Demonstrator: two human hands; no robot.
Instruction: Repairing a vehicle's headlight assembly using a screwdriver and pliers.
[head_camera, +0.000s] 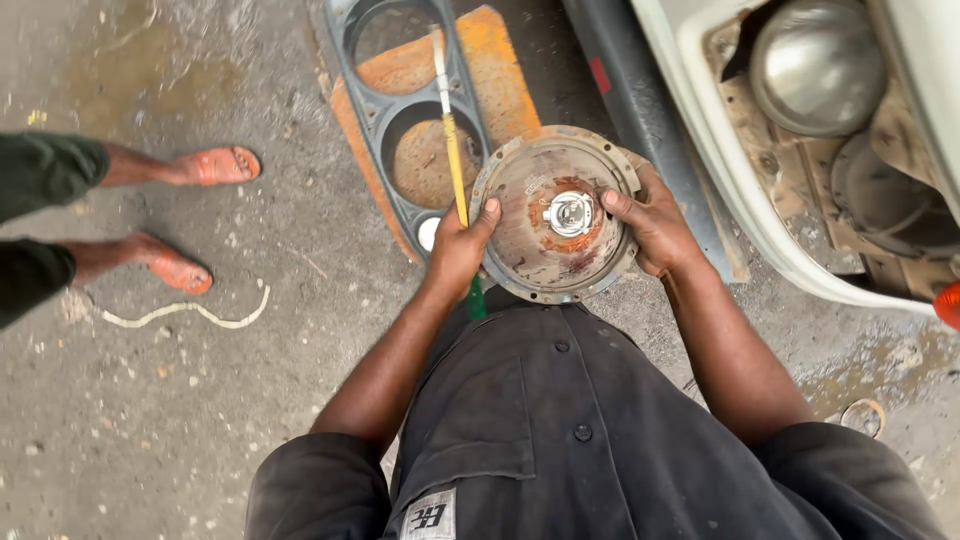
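Observation:
A round, rusty headlamp unit (535, 235) faces me back side up, with a shiny metal bulb socket (571, 212) at its centre. My left hand (458, 250) grips its left rim, thumb on the back plate, and also holds a long screwdriver (452, 150) with a yellow shaft pointing away from me. My right hand (652, 222) grips the right rim, thumb resting close to the socket.
A grey twin-ring headlamp bezel (372, 110) lies on an orange board (500, 75) on the concrete ground. A white vehicle front with an open headlamp cavity (820, 70) is at right. Another person's sandalled feet (180, 265) stand at left.

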